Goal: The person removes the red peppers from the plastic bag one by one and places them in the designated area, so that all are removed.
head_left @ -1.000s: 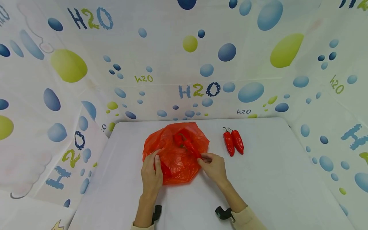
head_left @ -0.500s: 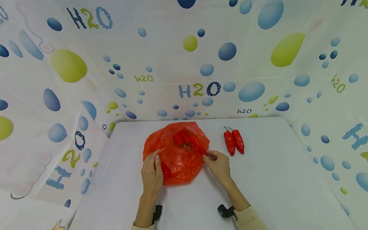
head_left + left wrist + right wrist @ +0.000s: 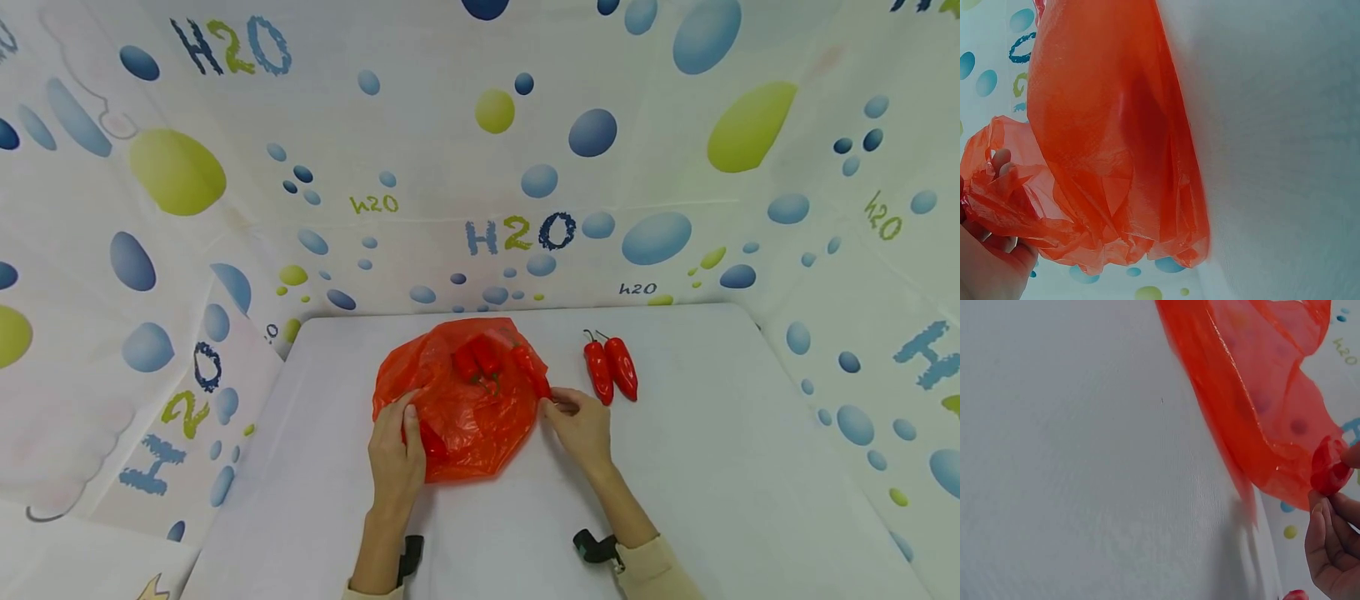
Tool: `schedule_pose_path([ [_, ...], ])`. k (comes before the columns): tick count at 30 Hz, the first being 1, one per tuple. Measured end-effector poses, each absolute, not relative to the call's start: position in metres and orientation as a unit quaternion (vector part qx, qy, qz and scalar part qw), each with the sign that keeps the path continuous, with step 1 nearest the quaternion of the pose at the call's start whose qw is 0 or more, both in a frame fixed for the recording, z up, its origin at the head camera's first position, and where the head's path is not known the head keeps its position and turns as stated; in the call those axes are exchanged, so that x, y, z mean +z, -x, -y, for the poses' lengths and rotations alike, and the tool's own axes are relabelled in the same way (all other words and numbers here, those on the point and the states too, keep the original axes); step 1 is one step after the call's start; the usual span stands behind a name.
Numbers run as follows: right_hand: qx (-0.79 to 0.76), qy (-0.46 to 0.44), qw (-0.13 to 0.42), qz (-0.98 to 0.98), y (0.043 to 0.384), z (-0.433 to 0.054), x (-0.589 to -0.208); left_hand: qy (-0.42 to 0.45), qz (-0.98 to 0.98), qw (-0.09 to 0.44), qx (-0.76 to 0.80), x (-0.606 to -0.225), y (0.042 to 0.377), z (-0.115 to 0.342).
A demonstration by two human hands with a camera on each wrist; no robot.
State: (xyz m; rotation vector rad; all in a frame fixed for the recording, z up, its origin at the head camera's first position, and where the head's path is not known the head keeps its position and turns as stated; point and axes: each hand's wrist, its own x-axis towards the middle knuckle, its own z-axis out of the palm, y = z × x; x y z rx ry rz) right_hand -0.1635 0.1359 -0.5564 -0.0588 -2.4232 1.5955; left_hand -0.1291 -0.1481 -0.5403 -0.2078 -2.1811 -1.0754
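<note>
A red plastic bag (image 3: 465, 433) lies on the white table with its mouth spread. My left hand (image 3: 396, 454) grips the bag's left edge, and in the left wrist view its fingers (image 3: 1005, 165) show through the bunched plastic. My right hand (image 3: 581, 427) pinches a red chili pepper (image 3: 531, 371) by its lower end at the bag's right rim. The right wrist view shows that pepper (image 3: 1330, 465) end-on between thumb and fingers, beside the bag. Two more red peppers (image 3: 477, 357) lie in the bag, their stems toward me.
Two red peppers (image 3: 609, 368) lie side by side on the white table (image 3: 712, 467), right of the bag. Behind and at both sides hangs a white curtain (image 3: 427, 150) printed with blue and green drops.
My right hand has moved right, drawing its pepper from the bag's middle to the right rim, uncovering the two peppers inside. My left hand has kept its place on the bag.
</note>
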Motion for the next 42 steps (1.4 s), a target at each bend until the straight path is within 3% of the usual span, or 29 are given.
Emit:
schedule_pose_path([
  [29, 0.525, 0.13, 0.141, 0.829, 0.17, -0.16, -0.569, 0.08, 0.841, 0.335, -0.417, -0.54, 0.13, 0.148],
  [42, 0.529, 0.172, 0.123, 0.822, 0.169, -0.168, -0.571, 0.087, 0.84, 0.343, -0.411, -0.54, 0.129, 0.147],
])
